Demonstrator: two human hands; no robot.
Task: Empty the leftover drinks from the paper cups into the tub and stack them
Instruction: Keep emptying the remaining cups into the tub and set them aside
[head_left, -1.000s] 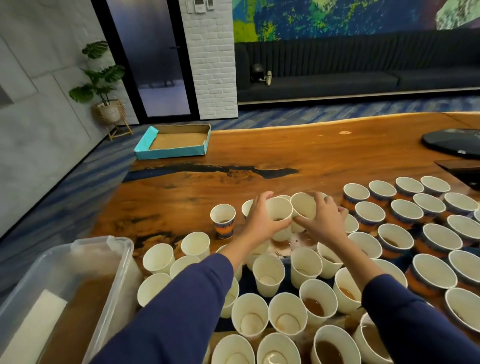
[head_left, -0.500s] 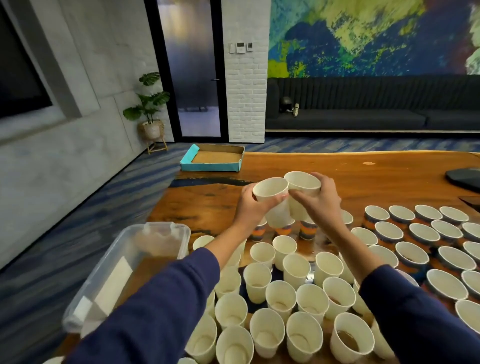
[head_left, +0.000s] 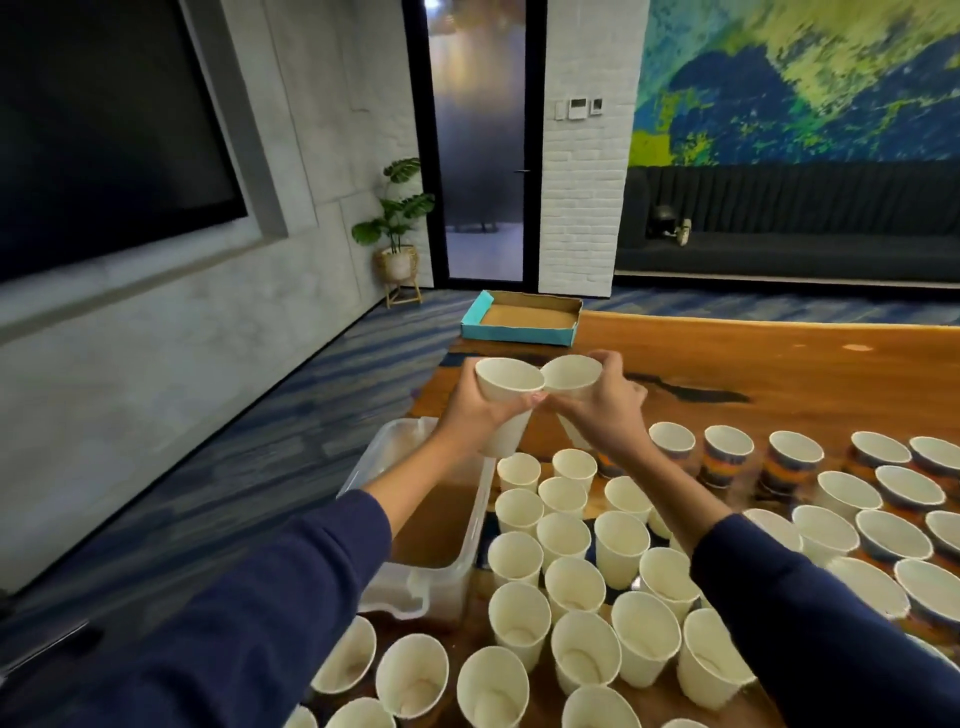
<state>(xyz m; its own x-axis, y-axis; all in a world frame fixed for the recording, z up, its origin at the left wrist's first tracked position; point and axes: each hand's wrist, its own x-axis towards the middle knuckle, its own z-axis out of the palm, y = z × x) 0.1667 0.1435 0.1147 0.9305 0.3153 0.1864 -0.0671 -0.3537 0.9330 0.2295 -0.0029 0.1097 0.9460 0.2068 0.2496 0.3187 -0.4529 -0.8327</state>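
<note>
STEP: carry to pour | HANDS: your left hand (head_left: 475, 415) grips one white paper cup (head_left: 506, 395), your right hand (head_left: 605, 415) grips another (head_left: 571, 376), rims touching above the table | DO: swing both left over the clear plastic tub (head_left: 415, 582), hold level, then tip slowly over its brown liquid.

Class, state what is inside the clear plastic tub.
Brown liquid fills the tub. The left forearm crosses over it, hiding part of its contents; its bottom isn't visible.

Both arms reach forward, left hand (head_left: 475, 413) and right hand (head_left: 605, 415) raised, fingers curled, gripping.
</note>
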